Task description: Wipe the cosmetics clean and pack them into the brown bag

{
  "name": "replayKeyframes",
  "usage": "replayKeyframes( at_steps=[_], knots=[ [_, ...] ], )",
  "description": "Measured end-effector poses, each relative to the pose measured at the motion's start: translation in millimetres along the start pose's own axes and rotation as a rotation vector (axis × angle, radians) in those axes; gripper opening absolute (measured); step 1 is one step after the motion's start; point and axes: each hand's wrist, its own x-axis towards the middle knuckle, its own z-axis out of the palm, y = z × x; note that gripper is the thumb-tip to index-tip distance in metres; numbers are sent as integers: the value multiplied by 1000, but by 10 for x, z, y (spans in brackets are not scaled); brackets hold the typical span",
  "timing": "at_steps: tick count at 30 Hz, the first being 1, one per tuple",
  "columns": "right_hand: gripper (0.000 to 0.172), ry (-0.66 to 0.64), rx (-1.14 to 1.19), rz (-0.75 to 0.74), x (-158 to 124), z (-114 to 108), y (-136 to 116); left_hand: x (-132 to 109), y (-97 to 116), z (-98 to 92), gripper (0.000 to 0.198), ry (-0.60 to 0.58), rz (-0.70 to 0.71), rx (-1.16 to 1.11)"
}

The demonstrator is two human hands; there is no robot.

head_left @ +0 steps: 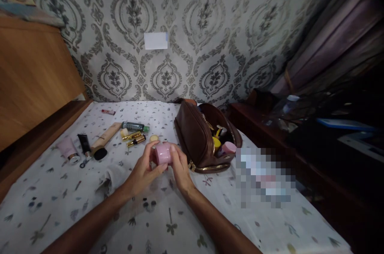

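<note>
A small pink jar (163, 154) is held between my two hands above the patterned sheet (168, 226). Its left side lies in the fingers and thumb of my left hand (147, 170). My right hand (180, 166) grips it from the other side, thumb on the pink surface. Just to the right stands a brown toiletry bag (192, 134), unzipped, with a yellow item (216, 144) and a pink-lidded item (229, 147) showing inside. Behind the jar lie a small round cream-coloured piece (154, 138) and gold lipstick tubes (133, 136).
Left of my hands lie a green-capped bottle (135, 127), a beige tube (108, 136), a black tube (84, 144), a pale pink tube (68, 150) and a crumpled grey cloth (111, 178). A wooden cabinet (36, 74) borders the left; a blurred patch (265, 176) covers something at right.
</note>
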Motion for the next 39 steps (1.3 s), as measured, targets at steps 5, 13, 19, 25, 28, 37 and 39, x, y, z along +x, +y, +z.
replayKeyframes(
  at_steps=[5, 13, 19, 25, 28, 37, 39],
  knots=[
    [46, 0, -30, -15, -1, -2, -3, -8, -59, -3, 72, 69, 5, 53],
    [47, 2, -96, -25, 0, -23, 19, 1, 77, -19, 45, 71, 29, 110],
    [47, 2, -127, -26, 4, -35, -14, 5, 49, -14, 47, 82, 38, 162],
    [47, 8, -142, -20, -5, -24, -15, -23, 45, -20, 65, 76, 13, 141],
    [44, -15, -144, -25, -18, -20, -13, -28, 73, -34, 46, 4, -32, 135],
    [49, -36, -89, 60, -8, -16, -21, -33, -112, -71, 47, 114, 317, 623],
    [47, -11, -113, 9, -11, -13, -19, -45, -88, -58, 58, 125, 237, 563]
  ],
)
